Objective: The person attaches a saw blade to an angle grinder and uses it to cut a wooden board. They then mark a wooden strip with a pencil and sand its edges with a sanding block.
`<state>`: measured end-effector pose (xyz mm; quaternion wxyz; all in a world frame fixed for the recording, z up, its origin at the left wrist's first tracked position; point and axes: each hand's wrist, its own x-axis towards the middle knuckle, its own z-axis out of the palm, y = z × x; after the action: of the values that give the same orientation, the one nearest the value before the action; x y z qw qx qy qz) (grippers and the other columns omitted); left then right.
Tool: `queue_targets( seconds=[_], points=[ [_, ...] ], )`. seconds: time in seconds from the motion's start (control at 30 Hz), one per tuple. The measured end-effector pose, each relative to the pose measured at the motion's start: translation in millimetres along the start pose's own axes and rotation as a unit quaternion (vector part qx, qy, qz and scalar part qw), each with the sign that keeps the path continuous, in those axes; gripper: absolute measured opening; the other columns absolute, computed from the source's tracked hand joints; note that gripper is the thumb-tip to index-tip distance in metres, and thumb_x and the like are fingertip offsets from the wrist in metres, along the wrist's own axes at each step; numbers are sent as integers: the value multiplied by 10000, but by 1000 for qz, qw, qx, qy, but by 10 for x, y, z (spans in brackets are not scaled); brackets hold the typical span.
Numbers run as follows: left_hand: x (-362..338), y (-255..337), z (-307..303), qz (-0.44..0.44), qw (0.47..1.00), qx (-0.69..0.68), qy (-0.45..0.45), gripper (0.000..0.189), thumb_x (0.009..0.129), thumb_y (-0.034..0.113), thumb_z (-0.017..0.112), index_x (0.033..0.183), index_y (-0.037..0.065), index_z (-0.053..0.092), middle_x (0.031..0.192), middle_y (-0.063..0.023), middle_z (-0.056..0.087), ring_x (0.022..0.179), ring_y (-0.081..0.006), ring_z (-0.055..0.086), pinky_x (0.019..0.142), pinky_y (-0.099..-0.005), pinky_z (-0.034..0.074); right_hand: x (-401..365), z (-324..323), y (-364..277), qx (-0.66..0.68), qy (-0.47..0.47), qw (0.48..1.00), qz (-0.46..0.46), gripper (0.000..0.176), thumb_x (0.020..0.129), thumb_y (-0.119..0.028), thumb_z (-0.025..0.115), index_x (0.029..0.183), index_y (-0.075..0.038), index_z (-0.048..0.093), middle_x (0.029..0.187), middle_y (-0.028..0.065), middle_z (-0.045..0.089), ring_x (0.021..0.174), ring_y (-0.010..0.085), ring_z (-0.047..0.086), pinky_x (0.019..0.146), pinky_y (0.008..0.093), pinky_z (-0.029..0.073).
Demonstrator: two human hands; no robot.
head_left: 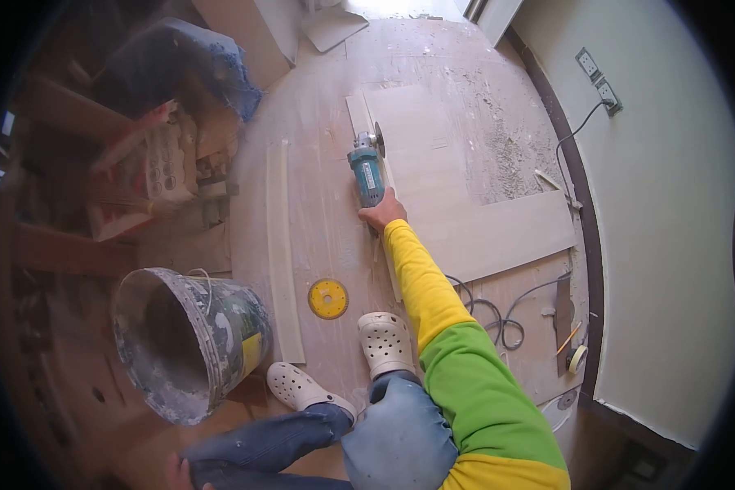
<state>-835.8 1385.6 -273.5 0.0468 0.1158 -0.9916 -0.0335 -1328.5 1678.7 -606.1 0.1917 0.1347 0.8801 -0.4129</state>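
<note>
My right hand [384, 211] is wrapped round the rear of a teal angle grinder [368, 173]. The grinder's disc [379, 140] stands upright over the long edge of a pale board [441, 188] on the floor. A narrow strip [356, 114] lies along that edge. At the lower left, my left hand [177, 474] shows only in part near my leg, and its fingers are too unclear to read. A yellow round disc [328, 299] lies flat on the floor in front of my shoes.
A dirty bucket [241, 327] lies tilted at the left, beside a long strip [279, 245]. Torn boxes [151, 171] stand behind it. A black cable [502, 322] curls at the right, near a tape roll [577, 359] and the wall [661, 229] with sockets [605, 91].
</note>
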Motion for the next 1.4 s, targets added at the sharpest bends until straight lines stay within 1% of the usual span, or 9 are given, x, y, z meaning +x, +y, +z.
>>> queue_targets(
  seconds=[0.13, 0.5, 0.63, 0.77, 0.83, 1.03, 1.17, 1.23, 1.4],
  points=[
    [159, 7, 19, 13, 1000, -7, -21, 525, 971, 393, 477, 1219, -57, 583, 1296, -250, 552, 1149, -421, 540, 1002, -491, 404, 190, 20, -51, -11, -4, 1000, 15, 844, 619, -319, 741, 1337, -45, 391, 1189, 245, 613, 1107, 385, 602, 982, 395, 477],
    [403, -60, 58, -21, 998, 31, -55, 551, 951, 411, 503, 1224, -62, 578, 1273, -259, 563, 1123, -434, 546, 980, -498, 414, 806, -17, -422, -7, -15, 1000, 17, 855, 616, -321, 746, 1338, -33, 392, 1189, 240, 614, 1109, 377, 602, 976, 392, 479],
    [456, -91, 93, -16, 998, 21, -50, 555, 942, 407, 519, 1226, -65, 577, 1265, -265, 566, 1116, -434, 551, 980, -498, 413, 731, -3, -364, -1, -7, 1000, 18, 865, 614, -322, 748, 1344, -37, 384, 1193, 237, 614, 1110, 380, 601, 974, 395, 480],
    [498, -74, 108, -9, 999, 1, -48, 547, 946, 394, 518, 1227, -72, 571, 1263, -263, 570, 1119, -431, 554, 981, -495, 412, 444, 13, -230, -5, -9, 1000, 14, 888, 614, -323, 756, 1362, -48, 364, 1197, 239, 610, 1109, 382, 600, 976, 402, 479],
    [557, 1, 93, 5, 998, -39, -46, 532, 951, 378, 515, 1223, -76, 566, 1261, -257, 576, 1130, -429, 552, 981, -494, 411, 267, 36, -122, -3, 2, 1000, 17, 882, 613, -320, 762, 1356, -57, 367, 1183, 243, 614, 1097, 388, 604, 973, 411, 478],
    [479, 10, 93, 10, 998, -50, -29, 532, 950, 384, 514, 1216, -73, 564, 1264, -254, 579, 1142, -432, 548, 991, -495, 403, -32, 9, 57, 13, -9, 1000, 3, 872, 617, -321, 758, 1346, -44, 367, 1173, 250, 615, 1090, 395, 604, 959, 418, 481],
    [450, 53, 82, 0, 997, -66, -29, 538, 953, 393, 508, 1211, -75, 569, 1269, -257, 573, 1143, -431, 546, 996, -491, 401, -11, -1, 18, -1, -14, 1000, 17, 865, 621, -324, 755, 1340, -38, 368, 1172, 256, 613, 1092, 396, 603, 961, 417, 481],
    [400, 56, 81, -23, 998, -40, -30, 543, 950, 396, 508, 1200, -81, 576, 1274, -263, 564, 1142, -429, 545, 994, -488, 403, 78, 8, 4, -1, -8, 1000, 10, 866, 621, -323, 757, 1339, -35, 369, 1172, 258, 613, 1093, 396, 602, 964, 412, 481],
    [333, -22, 66, -14, 999, -6, -36, 541, 942, 389, 522, 1201, -82, 580, 1278, -267, 556, 1132, -430, 546, 985, -486, 412, 407, 6, -126, -10, -12, 1000, 7, 875, 612, -328, 754, 1342, -30, 372, 1180, 254, 612, 1100, 389, 602, 972, 403, 479]
  ],
)
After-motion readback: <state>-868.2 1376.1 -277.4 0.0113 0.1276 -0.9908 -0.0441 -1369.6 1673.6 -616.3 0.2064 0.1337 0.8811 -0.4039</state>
